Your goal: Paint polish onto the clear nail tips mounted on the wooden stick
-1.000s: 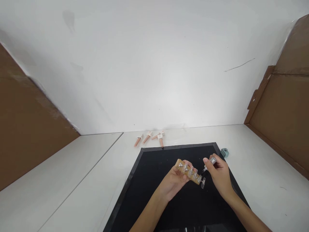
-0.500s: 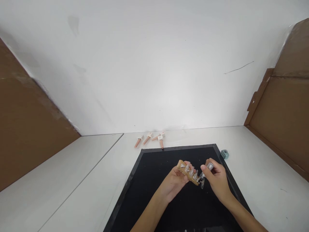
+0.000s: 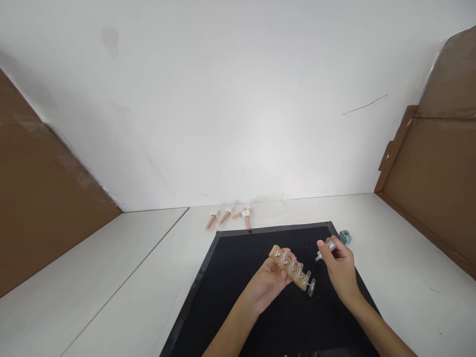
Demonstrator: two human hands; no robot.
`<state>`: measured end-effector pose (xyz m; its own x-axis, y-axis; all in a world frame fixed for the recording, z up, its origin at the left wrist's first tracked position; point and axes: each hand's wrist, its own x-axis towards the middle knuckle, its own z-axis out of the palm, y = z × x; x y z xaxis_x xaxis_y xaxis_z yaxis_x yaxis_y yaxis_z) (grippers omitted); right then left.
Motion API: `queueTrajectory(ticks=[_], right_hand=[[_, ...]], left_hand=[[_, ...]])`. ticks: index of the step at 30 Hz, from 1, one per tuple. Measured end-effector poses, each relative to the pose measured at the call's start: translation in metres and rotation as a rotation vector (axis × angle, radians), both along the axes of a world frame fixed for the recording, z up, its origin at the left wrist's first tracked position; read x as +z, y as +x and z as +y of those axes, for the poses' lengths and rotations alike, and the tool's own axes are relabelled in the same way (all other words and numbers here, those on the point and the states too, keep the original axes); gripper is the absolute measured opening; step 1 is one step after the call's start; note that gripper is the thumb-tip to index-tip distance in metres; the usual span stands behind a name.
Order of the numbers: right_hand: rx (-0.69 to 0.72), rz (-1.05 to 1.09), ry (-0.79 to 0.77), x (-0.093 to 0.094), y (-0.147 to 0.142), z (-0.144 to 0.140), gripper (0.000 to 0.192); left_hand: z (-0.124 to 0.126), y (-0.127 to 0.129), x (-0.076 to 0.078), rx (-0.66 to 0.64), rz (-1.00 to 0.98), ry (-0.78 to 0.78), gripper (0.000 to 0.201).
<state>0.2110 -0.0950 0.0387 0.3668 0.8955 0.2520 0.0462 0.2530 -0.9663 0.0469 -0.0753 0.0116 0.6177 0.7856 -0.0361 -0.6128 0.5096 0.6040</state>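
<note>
Wooden and studded with clear nail tips, the strip is gripped by the left hand above the black mat. The silver brush, pinched in the right hand, is now drawn back from the strip's end tip, so that stroke is judged finished.

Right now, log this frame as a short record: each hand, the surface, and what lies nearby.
left hand: holds a tan strip carrying a row of clear nail tips
right hand: holds a small silver-capped brush, tip pointed at the strip, not touching it
surface: black mat on a white table
behind mat: four pinkish tubes
mat's far right corner: small teal bottle
</note>
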Motion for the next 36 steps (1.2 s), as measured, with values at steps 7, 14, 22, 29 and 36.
queueTrajectory(ticks=[7,14,22,29,36], right_hand=[[0.138,0.146,0.003,0.001,0.003,-0.002,0.047],[0.402,0.226,-0.013,0.002,0.003,-0.006,0.040],[0.544,0.210,0.065,-0.001,0.004,-0.007,0.026],[0.544,0.177,0.113,-0.001,0.005,-0.007,0.020],[0.532,0.165,0.125,-0.002,0.006,-0.005,0.021]], left_hand=[[-0.001,-0.001,0.004,0.026,0.039,-0.079,0.037],[-0.001,0.004,0.010,0.063,0.072,-0.118,0.040],[0.001,0.007,0.012,0.089,0.085,-0.146,0.043],[0.001,0.006,0.011,0.101,0.078,-0.159,0.041],[0.002,0.004,0.010,0.090,0.053,-0.148,0.040]])
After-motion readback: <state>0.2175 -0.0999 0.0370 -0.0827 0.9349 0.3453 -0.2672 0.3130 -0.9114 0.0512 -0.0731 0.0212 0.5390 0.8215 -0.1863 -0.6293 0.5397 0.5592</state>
